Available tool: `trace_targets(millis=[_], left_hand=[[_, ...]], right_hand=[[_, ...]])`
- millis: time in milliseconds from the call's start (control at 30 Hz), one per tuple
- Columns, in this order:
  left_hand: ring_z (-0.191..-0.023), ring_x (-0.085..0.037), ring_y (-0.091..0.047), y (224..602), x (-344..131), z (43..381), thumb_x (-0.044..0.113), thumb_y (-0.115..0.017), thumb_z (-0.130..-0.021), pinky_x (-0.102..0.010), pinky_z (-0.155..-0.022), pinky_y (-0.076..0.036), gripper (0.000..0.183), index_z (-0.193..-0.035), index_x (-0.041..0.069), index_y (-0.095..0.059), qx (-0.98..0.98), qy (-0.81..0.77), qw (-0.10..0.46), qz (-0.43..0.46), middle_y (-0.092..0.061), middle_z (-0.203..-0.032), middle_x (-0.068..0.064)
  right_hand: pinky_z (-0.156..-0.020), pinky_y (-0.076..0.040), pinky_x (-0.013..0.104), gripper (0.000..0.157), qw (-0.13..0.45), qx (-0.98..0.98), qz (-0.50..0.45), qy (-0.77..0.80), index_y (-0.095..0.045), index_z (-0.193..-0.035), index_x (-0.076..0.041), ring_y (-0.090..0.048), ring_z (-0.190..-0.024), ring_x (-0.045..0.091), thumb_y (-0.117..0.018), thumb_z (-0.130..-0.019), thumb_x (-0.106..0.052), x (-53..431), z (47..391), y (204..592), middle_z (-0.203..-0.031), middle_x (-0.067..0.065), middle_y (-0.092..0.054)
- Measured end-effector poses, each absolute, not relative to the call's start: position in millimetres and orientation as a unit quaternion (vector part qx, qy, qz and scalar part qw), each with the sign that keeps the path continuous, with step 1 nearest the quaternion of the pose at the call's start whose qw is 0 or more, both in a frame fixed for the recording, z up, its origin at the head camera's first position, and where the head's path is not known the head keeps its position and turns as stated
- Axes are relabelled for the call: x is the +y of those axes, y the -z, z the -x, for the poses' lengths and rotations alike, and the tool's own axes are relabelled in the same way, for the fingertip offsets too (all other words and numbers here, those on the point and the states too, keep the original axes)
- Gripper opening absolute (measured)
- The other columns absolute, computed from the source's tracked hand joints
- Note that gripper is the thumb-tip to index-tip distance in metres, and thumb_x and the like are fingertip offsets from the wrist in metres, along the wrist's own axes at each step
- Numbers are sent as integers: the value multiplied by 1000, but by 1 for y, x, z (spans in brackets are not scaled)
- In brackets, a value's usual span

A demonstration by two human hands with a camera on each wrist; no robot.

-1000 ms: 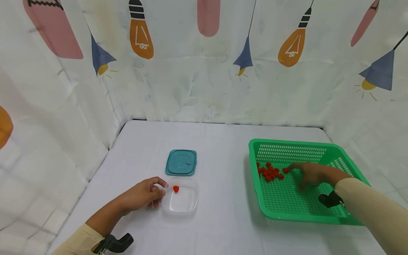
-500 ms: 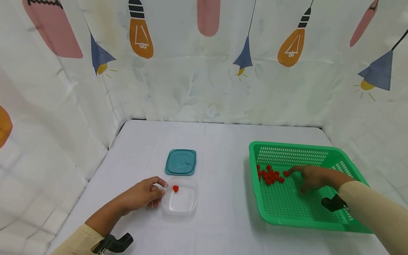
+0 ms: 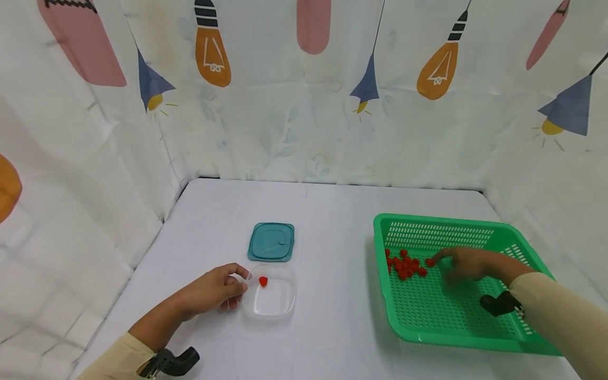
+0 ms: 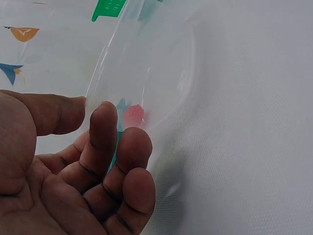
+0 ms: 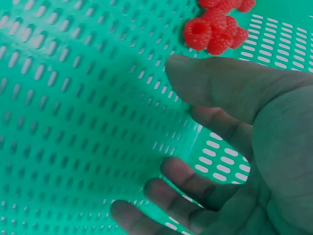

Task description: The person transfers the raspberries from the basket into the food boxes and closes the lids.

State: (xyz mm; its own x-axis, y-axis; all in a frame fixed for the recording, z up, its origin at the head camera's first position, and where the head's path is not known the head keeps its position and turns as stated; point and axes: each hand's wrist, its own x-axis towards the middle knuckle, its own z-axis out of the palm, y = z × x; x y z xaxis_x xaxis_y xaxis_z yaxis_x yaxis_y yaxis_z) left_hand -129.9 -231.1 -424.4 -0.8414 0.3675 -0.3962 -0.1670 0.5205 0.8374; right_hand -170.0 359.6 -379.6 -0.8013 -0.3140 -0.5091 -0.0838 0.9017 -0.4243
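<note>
At four o'clock, the right hand (image 3: pixel 467 264) meets a lone raspberry (image 3: pixel 429 262)

Just off the right index fingertip, at its nine o'clock, the lone raspberry lies on the basket floor; whether skin and fruit touch is too fine to tell. A cluster of red raspberries (image 3: pixel 406 267) sits a little farther along the same line. In the right wrist view, raspberries show at about one o'clock from the tip of the thumb (image 5: pixel 195 81).

The green basket (image 3: pixel 427 311) holds that cluster at its ten o'clock, along the side wall. Toward seven o'clock on the white table (image 3: pixel 337 295) stands a clear container (image 3: pixel 274 303), upright, with a single raspberry (image 3: pixel 263 282) inside at its eleven o'clock. A teal lid (image 3: pixel 272 243) lies flat at the container's twelve o'clock, just beside it.

The right hand's fingers (image 5: pixel 176 172) are spread apart and gently bent, the thumb set away from the lower three. At the container's nine o'clock, the left hand (image 3: pixel 216 290) grips the rim between thumb and index finger, its other fingers curled loosely outside the wall
</note>
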Motion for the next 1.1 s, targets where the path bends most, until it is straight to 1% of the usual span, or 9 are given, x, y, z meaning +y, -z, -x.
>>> trace_targets(millis=[100, 167, 233, 267, 400, 467, 667, 833, 1100], left_hand=[[-73, -26, -60, 424, -231, 131, 18, -63, -101, -38, -67, -51, 34, -129, 2, -52, 827, -485, 278, -58, -64, -79, -11], [-73, -26, -60, 423, -230, 131, 17, -63, -101, -38, -67, -51, 34, -129, 2, -52, 827, -484, 279, -56, -64, -79, -11], [-73, -26, -60, 423, -230, 130, 17, -63, -101, -39, -67, -51, 33, -129, 2, -52, 828, -483, 279, -56, -64, -80, -11], [-73, -26, -60, 423, -230, 130, 17, -63, -101, -39, -67, -52, 33, -128, 2, -52, 828, -483, 279, -57, -64, -80, -11], [-73, -27, -60, 424, -230, 130, 17, -63, -101, -39, -66, -51, 33, -128, 2, -52, 828, -484, 277, -61, -65, -80, -12], [-73, -27, -60, 424, -230, 131, 17, -63, -101, -39, -66, -51, 32, -128, 2, -52, 828, -483, 277, -61, -65, -80, -12], [-72, -26, -59, 426, -230, 131, 17, -63, -102, -40, -67, -51, 32, -128, 2, -52, 830, -481, 276, -60, -64, -79, -12], [-73, -27, -59, 425, -231, 131, 16, -62, -101, -40, -66, -51, 33, -128, 0, -52, 827, -485, 275, -72, -64, -78, -12], [-75, -27, -61, 425, -232, 131, 18, -62, -101, -40, -66, -52, 33, -128, 1, -52, 825, -487, 277, -73, -65, -79, -12]], right_hand=[[-78, -55, 49, 43, 295, 927, 105, 209, -65, -129, -1, -61, -108, 41, -77, -90, -15, 359, 174, 380, -128, 30, -59], [-74, -55, 47, 37, 302, 922, 91, 226, -65, -128, -1, -63, -103, 35, -72, -94, -14, 358, 177, 380, -123, 25, -62], [-70, -56, 46, 34, 313, 916, 72, 240, -65, -129, -2, -63, -94, 31, -68, -97, -14, 357, 179, 380, -113, 20, -64], [-68, -56, 45, 34, 318, 913, 61, 249, -65, -130, -1, -63, -93, 30, -66, -98, -14, 356, 180, 381, -111, 18, -64], [-66, -58, 46, 35, 334, 901, 21, 275, -62, -134, -3, -65, -91, 30, -60, -102, -16, 354, 183, 380, -110, 15, -65], [-67, -58, 46, 36, 338, 897, 11, 285, -61, -136, -2, -66, -95, 30, -56, -102, -14, 354, 184, 380, -114, 15, -66], [-66, -58, 46, 37, 343, 889, 0, 303, -58, -138, 0, -68, -90, 29, -52, -104, -14, 355, 187, 383, -111, 13, -67], [-66, -58, 46, 34, 342, 886, -1, 314, -59, -135, 1, -69, -86, 29, -49, -107, -17, 357, 189, 388, -103, 13, -69], [-64, -57, 45, 25, 338, 886, -5, 319, -63, -126, -4, -69, -84, 28, -53, -106, -17, 358, 190, 390, -100, 13, -69]])
